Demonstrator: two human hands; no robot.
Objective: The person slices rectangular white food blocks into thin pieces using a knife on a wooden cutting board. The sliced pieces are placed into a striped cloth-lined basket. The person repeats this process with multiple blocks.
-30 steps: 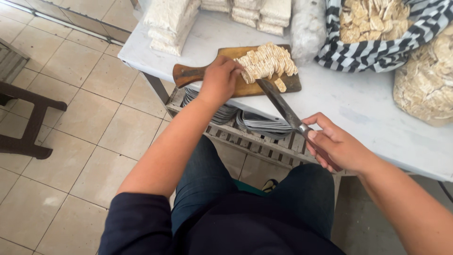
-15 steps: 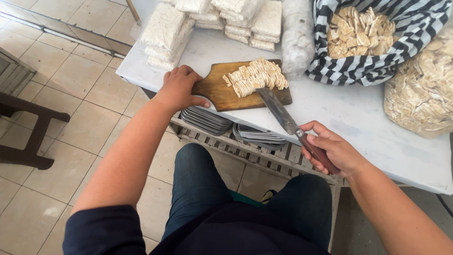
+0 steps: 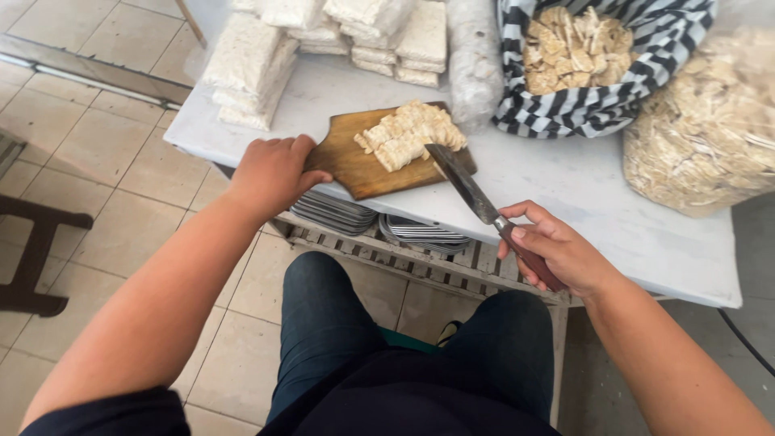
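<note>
A wooden cutting board (image 3: 359, 165) lies on the white table (image 3: 565, 202), with a pile of pale sliced pieces (image 3: 410, 133) on its far half. My left hand (image 3: 270, 173) grips the board's near left end. My right hand (image 3: 553, 246) is closed around the reddish handle of a long knife (image 3: 464, 182), whose blade points up and left, its tip over the board beside the slices.
White wrapped blocks (image 3: 250, 69) are stacked at the table's back left. A striped cloth bag (image 3: 613, 97) holds cut pieces; a clear bag (image 3: 710, 129) of slices stands at the right. Metal trays (image 3: 335, 211) sit on a slatted shelf under the table. A dark stool (image 3: 36, 250) stands left.
My left hand slid off the slices to the board's left end, and the board shifted with it. The knife's tip moved over the board near the slices.
</note>
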